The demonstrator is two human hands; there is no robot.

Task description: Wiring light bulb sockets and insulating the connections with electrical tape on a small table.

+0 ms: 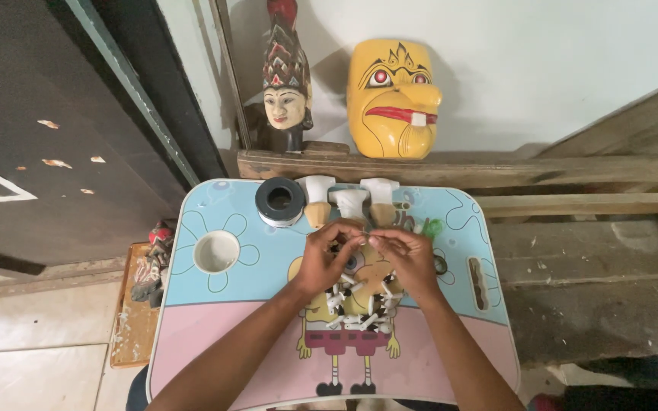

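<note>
Both hands (367, 255) meet over small white pieces (356, 304) on cartoon lap table (207, 335).

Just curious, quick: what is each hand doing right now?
Left hand: fingers pinched on something too small to identify.
Right hand: fingers pinched too; what it holds cannot be told.
</note>
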